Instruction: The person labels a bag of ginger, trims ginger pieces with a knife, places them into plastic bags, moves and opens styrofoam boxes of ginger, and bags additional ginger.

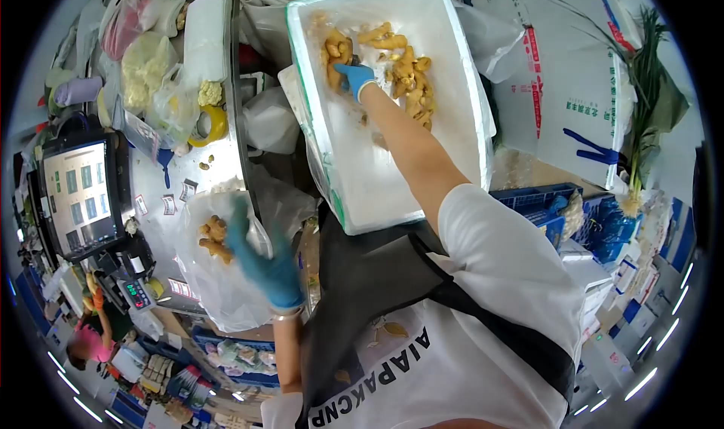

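My right hand, in a blue glove, reaches into a white foam box. Its fingers close on a piece of ginger by the box's left wall; their far side is hidden. More ginger lies to the right of that hand. My left hand, also blue-gloved, is smeared by motion over the right side of a clear plastic bag. Its fingers look stretched out and apart, with nothing visible in them. Beside them, a piece of ginger rests on the bag.
A metal counter on the left bears bagged cauliflower, yellow tape and small labels. A lit screen and a digital display stand at its edge. Blue crates and leafy greens are on the right. Another person is at lower left.
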A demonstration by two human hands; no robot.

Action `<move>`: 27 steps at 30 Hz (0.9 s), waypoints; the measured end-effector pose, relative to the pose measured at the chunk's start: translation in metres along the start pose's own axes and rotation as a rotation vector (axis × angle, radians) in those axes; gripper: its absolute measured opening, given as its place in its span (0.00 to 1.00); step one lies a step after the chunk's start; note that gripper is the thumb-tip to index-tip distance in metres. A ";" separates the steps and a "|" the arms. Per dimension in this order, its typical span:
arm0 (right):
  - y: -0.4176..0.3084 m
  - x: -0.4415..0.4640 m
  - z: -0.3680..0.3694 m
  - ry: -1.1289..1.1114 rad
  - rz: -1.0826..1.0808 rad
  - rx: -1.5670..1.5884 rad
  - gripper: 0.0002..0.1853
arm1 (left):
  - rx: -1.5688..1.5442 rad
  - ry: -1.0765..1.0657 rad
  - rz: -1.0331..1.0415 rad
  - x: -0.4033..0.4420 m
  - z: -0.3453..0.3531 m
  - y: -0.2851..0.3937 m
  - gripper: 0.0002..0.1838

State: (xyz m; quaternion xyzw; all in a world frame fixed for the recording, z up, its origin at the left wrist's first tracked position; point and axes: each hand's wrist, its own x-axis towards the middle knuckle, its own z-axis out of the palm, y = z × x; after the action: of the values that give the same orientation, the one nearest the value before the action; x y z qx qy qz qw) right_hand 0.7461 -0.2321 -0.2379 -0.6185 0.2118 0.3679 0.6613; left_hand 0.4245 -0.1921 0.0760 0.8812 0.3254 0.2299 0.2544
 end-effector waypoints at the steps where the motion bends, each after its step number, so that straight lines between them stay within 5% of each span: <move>1: -0.004 -0.007 -0.011 -0.039 -0.024 -0.001 0.15 | -0.334 -0.100 -0.090 0.003 0.018 0.016 0.28; 2: -0.012 -0.019 -0.023 -0.080 -0.051 -0.007 0.15 | -0.273 -0.168 0.053 0.007 0.035 0.018 0.29; 6: -0.035 -0.093 -0.095 -0.129 -0.053 -0.135 0.12 | -0.164 -0.289 0.107 0.002 0.069 0.029 0.30; 11: -0.057 -0.149 -0.145 -0.171 -0.172 -0.104 0.11 | -0.329 -0.335 -0.117 -0.002 0.098 0.013 0.25; 13: -0.069 -0.167 -0.146 -0.136 -0.142 -0.094 0.12 | -0.458 -0.409 -0.221 0.001 0.113 0.012 0.24; 20: -0.095 -0.218 -0.108 -0.132 -0.283 0.040 0.14 | -0.384 -0.376 -0.056 0.032 0.188 0.065 0.31; 23: -0.089 -0.241 -0.094 -0.154 -0.426 -0.061 0.16 | -0.862 -0.780 -0.540 0.043 0.197 0.058 0.31; 24: -0.087 -0.250 -0.094 -0.171 -0.410 -0.132 0.16 | -0.993 -0.740 -0.520 0.039 0.196 0.054 0.30; 27: -0.082 -0.262 -0.088 -0.242 -0.413 -0.249 0.20 | -0.305 -0.471 -0.065 0.025 0.173 0.030 0.33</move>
State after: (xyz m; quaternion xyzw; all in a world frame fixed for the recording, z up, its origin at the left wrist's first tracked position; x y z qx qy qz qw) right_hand 0.6553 -0.3742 -0.0037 -0.6768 -0.0463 0.3194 0.6617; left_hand 0.5541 -0.2467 -0.0329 0.8510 0.2469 0.0570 0.4601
